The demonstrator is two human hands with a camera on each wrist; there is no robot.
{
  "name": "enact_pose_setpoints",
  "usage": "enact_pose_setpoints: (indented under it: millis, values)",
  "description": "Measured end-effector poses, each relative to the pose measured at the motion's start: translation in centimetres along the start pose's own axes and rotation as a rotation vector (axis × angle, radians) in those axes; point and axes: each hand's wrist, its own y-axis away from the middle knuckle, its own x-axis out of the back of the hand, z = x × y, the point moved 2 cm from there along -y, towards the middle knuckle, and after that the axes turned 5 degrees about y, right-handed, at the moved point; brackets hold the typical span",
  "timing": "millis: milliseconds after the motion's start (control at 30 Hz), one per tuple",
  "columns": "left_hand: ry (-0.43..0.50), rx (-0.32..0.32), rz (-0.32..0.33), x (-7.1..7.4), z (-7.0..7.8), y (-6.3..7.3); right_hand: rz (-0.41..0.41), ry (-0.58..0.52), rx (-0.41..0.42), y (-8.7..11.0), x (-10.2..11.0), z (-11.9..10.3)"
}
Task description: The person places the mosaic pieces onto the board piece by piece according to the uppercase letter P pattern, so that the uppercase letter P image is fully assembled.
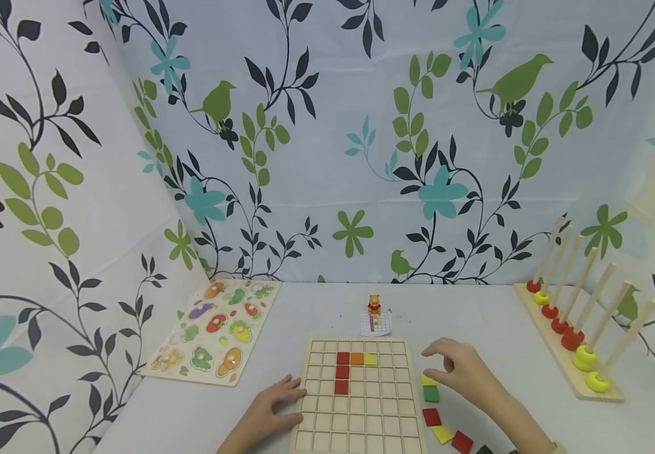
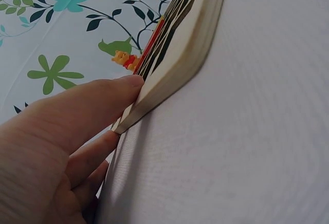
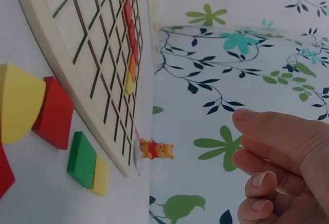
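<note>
A wooden grid board [image 1: 378, 410] lies in front of me. Three red tiles [image 1: 341, 372] run down one column, with an orange tile [image 1: 357, 359] and a yellow tile [image 1: 370, 359] beside the top one. My left hand [image 1: 270, 408] rests against the board's left edge, thumb and fingertips touching the wood. Above loose tiles at the board's right hovers my right hand [image 1: 463, 369], its thumb and index finger apart and nothing held. Under it lie a yellow tile [image 1: 428, 380] and a green tile [image 1: 431, 394]; a red tile [image 1: 432, 417] is nearer me.
Behind the board, a small bear figurine [image 1: 374, 305] stands at a printed grid card [image 1: 376, 323]. To the left lies a vegetable puzzle board [image 1: 214, 339]. A wooden peg stand [image 1: 599, 395] with red and yellow pieces is at the right. Patterned cloth [image 1: 327, 157] hangs behind the table.
</note>
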Motion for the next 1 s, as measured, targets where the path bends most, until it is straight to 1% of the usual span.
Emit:
enact_pose_setpoints:
  millis: [67, 233, 400, 467, 533, 600, 667, 800, 1000]
  values:
    - [-0.005, -0.002, 0.002, 0.0, 0.0, 0.0, -0.010, -0.006, -0.011, 0.4, -0.3, 0.1]
    - [-0.003, -0.008, 0.005, 0.0, -0.2, -0.1, -0.030, -0.033, 0.005, 1.1, -1.0, 0.4]
    - [-0.005, -0.012, 0.008, 0.0, -0.2, -0.1, -0.063, -0.092, 0.044, 1.9, -2.0, 0.7]
    - [-0.004, -0.012, 0.006, 0.0, -0.2, -0.1, -0.066, -0.109, 0.082, 2.2, -2.5, 1.0]
    - [0.003, -0.009, 0.000, 0.0, -0.2, 0.0, -0.083, -0.126, 0.091, 2.5, -2.9, 1.2]
    - [0.002, -0.011, 0.001, 0.1, -0.2, 0.1, -0.106, -0.139, 0.086, 2.6, -3.2, 1.4]
    - [0.000, -0.015, 0.001, 0.1, -0.2, 0.2, -0.140, -0.151, 0.064, 2.7, -3.4, 1.4]
    - [0.003, -0.005, -0.006, 0.1, -0.3, 0.3, -0.199, -0.163, 0.035, 3.0, -3.8, 1.5]
    - [0.000, 0.009, -0.006, -0.2, -0.7, 0.0, -0.237, -0.178, 0.062, 3.3, -4.0, 2.0]
